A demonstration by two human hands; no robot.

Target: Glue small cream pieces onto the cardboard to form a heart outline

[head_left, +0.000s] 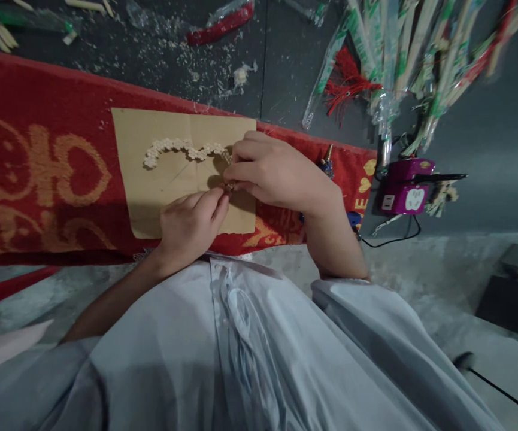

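A wavy string of small cream beads [178,145], clustered like little flowers, lies across a tan sheet [151,203]. Its right end passes under the fingers of my right hand [274,170]. That hand comes in from the right, with thumb and forefinger pinched together. My left hand [193,220] rests low on the sheet, its thumb and forefinger also closed. Both sets of fingertips meet at a small brownish bit of the beadwork, mostly covered by them. A thin, needle-like line shows on the sheet left of the fingers.
Under the sheet lies a red towel [29,161] with orange patterns. Beyond it, the dark table [281,66] carries pale crumbs, a red plastic wrapper [220,25] and a red tassel [348,81]. Wrapped sticks [402,54] and a purple box [406,188] with a black cable stand right.
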